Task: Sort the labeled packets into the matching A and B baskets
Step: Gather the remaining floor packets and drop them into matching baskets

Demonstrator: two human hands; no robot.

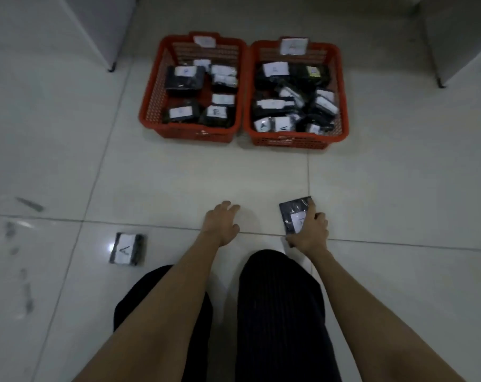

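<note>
Head view: our right hand (309, 230) pinches a dark packet (296, 216) low over the floor (399, 202), label too blurry to read; left hand (221, 220) hangs loose, holding nothing. We'd check that letter before dropping it in the left basket (191, 132) or right basket (294, 139). An A packet (127, 249) waits near our left knee.

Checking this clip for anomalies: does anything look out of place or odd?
One black plastic packet labelled A lies alone on the white tiled floor, far from the two red mesh baskets. Dark smudges mark the tiles at left.
</note>
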